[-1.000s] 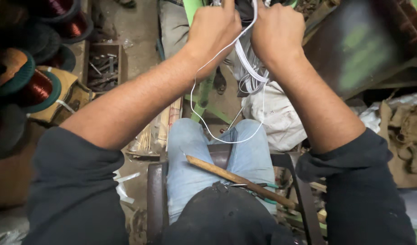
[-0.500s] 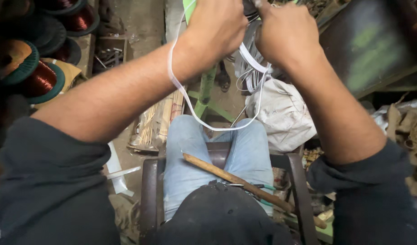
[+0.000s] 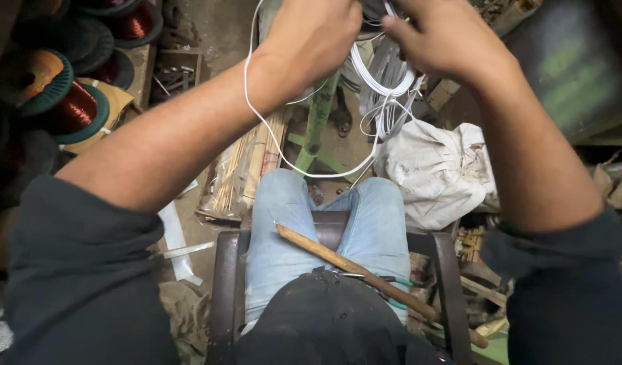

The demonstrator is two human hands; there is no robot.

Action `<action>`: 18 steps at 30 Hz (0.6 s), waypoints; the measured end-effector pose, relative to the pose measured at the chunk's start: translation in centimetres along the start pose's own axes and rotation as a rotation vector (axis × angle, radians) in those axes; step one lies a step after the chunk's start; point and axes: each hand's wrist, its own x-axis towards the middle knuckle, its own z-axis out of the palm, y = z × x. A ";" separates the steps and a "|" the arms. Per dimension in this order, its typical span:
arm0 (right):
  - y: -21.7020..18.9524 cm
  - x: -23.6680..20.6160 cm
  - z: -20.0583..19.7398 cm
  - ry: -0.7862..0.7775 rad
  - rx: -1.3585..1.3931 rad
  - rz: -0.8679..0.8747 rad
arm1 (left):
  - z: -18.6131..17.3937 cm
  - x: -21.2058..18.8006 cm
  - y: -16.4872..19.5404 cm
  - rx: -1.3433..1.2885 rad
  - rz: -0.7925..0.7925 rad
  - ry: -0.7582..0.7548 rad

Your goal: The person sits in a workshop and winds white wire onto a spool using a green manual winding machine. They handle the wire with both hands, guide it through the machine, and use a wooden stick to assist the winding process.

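Your left hand is curled shut around a strand of white cord, which loops once round your wrist and sags in a long arc down toward your knees. Your right hand sits just beside the left, fingers pinched on the bundle of white cord loops that hangs directly below it (what the loops hang from is cut off by the top edge). Below that bundle stands a green metal stand, and right of the stand lies a crumpled white sack on the floor. Left of the stand rests a clear bag of thin bamboo sticks. Across your lap, nearer you than the stand, a wooden stick lies slantwise over a pair of scissors with green handles. Far left of the stand, spools of copper wire are stacked.
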 end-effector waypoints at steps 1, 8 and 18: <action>-0.6 -0.8 -1.3 0.000 0.053 -0.035 | -0.6 -0.2 0.4 0.032 -0.023 -0.010; -4.1 -2.7 -1.1 -0.036 -0.262 0.020 | -2.1 0.1 3.5 0.101 -0.170 -0.124; -1.3 -2.5 0.3 0.092 -0.408 -0.019 | -0.4 1.3 1.4 0.098 -0.034 -0.163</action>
